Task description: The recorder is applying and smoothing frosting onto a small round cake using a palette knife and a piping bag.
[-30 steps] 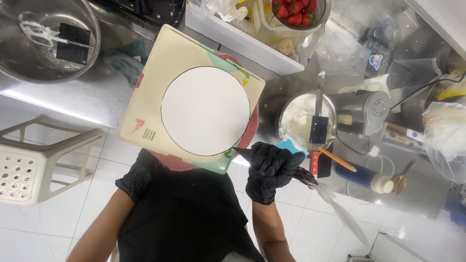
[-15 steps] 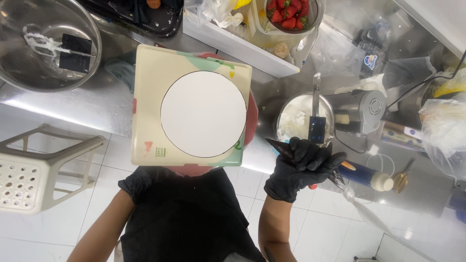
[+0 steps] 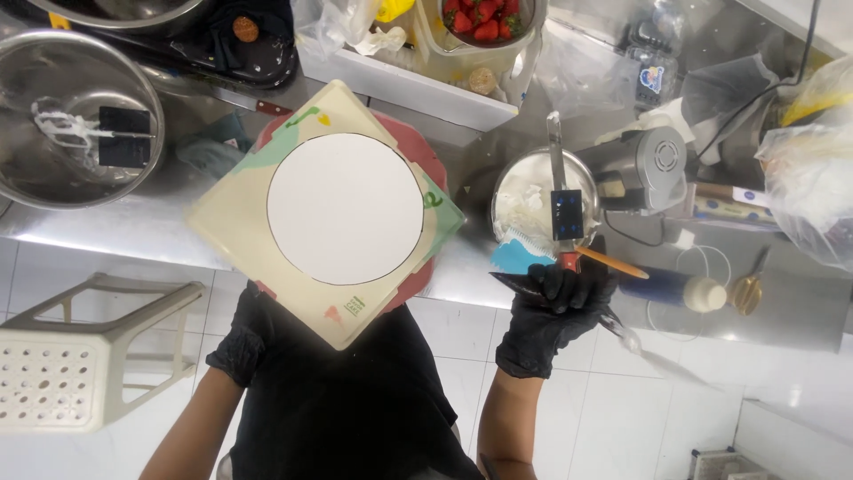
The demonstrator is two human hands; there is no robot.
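Stainless-steel counter (image 3: 124,233) above white tiled floor (image 3: 622,400). Steel bowl (image 3: 533,204) holds white cream; clear tub (image 3: 480,27) holds strawberries. Gloved right hand (image 3: 555,311) grips a piping bag (image 3: 622,333); left hand (image 3: 244,333), grip hidden, supports the cream square board (image 3: 258,258).

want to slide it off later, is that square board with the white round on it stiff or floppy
The square board is probably stiff: it overhangs the red stand without sagging. Likely light, being thin. It may tip, since a corner juts past the counter edge above the left hand.
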